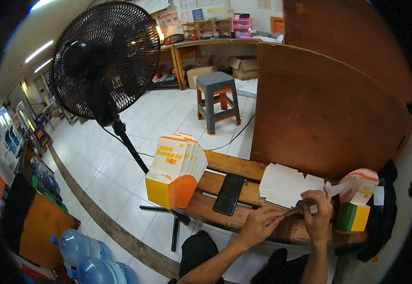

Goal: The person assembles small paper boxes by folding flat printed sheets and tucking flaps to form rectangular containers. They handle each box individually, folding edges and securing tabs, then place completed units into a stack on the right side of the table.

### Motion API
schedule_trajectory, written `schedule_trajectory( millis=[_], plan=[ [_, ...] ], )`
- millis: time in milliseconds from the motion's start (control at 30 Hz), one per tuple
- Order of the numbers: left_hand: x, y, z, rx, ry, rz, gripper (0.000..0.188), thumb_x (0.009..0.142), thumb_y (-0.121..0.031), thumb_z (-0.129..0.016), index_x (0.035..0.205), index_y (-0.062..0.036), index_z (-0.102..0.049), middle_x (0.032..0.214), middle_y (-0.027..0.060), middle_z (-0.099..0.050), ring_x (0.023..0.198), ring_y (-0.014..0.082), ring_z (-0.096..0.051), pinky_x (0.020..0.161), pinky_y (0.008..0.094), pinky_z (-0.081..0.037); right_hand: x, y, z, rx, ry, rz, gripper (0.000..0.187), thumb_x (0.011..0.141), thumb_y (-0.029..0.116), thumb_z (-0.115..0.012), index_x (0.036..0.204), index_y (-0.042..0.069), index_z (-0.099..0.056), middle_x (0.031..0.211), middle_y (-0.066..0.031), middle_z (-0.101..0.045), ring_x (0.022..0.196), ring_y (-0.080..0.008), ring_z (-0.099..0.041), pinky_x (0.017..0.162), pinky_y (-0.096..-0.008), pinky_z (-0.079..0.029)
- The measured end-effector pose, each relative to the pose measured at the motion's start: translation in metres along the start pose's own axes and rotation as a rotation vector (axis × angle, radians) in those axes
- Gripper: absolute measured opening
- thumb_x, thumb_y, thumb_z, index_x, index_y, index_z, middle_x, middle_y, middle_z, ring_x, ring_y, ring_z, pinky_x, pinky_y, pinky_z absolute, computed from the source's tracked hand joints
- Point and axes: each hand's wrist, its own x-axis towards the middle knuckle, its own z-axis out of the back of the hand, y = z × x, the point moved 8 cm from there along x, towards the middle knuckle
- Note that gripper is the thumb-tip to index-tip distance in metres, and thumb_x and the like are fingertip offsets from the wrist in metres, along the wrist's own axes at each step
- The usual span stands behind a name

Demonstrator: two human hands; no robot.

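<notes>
Left hand (259,226) and right hand (317,214) pinching one flat white carton blank (331,189) just right of black phone (229,193) on wooden bench (225,163); best creased slowly, edges aligned.

Bright ceiling tubes, dark (perhaps vignetted) fisheye rim

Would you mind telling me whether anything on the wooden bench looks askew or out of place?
Nothing looks damaged or spilled. The only slight oddity is the black phone, which lies at a slant across the slats of the bench, between the orange box of fanned cartons and the white stack by both hands.
</notes>
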Motion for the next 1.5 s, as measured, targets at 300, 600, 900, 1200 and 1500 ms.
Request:
schedule_trajectory(
  millis=[300,600,900,1200,1500],
  plan=[
    [-0.01,0.033,0.036,-0.135,-0.27,0.577,0.022,0.091,-0.015,-0.069,0.102,0.0045,-0.069,0.09,0.0103,-0.069,0.082,0.0126,-0.064,0.072,0.0273,-0.051,-0.022,0.055,-0.025,0.1,0.152,0.267,0.017,0.074,0.004,-0.073,0.087,0.014,-0.067,0.087,-0.0005,-0.068,0.082,-0.019,-0.065,0.106,-0.0526,-0.03],
    [-0.004,-0.01,0.018,-0.084,-0.032,0.282,0.026,0.089,-0.001,-0.065,0.114,0.0021,-0.068,0.097,0.0111,-0.063,0.089,0.0177,-0.063,0.075,0.0276,-0.05,-0.01,0.045,-0.016,0.073,0.092,0.199,0.018,0.069,0.004,-0.077,0.083,0.013,-0.069,0.086,0.0003,-0.066,0.085,-0.0197,-0.063,0.103,-0.0517,-0.033],
    [0.005,-0.025,0.032,0.116,0.001,0.052,0.025,0.085,-0.001,-0.062,0.109,0.0013,-0.071,0.086,0.0098,-0.06,0.083,0.0192,-0.058,0.077,0.0304,-0.047,-0.014,0.037,-0.019,0.206,0.171,0.238,0.022,0.068,0.002,-0.077,0.086,0.012,-0.071,0.089,-0.0025,-0.067,0.086,-0.0221,-0.064,0.1,-0.0505,-0.042],
    [0.009,-0.031,0.029,0.076,0.093,0.049,0.03,0.084,-0.006,-0.063,0.113,-0.0054,-0.072,0.085,0.0072,-0.059,0.084,0.0215,-0.054,0.086,0.0364,-0.034,-0.011,0.04,-0.021,0.173,0.152,0.271,0.016,0.069,0.004,-0.08,0.079,0.013,-0.071,0.085,-0.0009,-0.067,0.081,-0.0188,-0.064,0.099,-0.0504,-0.044],
    [0.002,-0.038,0.026,0.228,0.14,-0.103,0.03,0.083,-0.006,-0.062,0.112,-0.0041,-0.071,0.086,0.0072,-0.058,0.086,0.0228,-0.055,0.09,0.0402,-0.034,-0.013,0.031,-0.027,0.168,0.26,0.133,0.018,0.067,0.007,-0.078,0.082,0.008,-0.068,0.089,-0.0067,-0.064,0.083,-0.0274,-0.062,0.081,-0.043,-0.048]
  ],
)
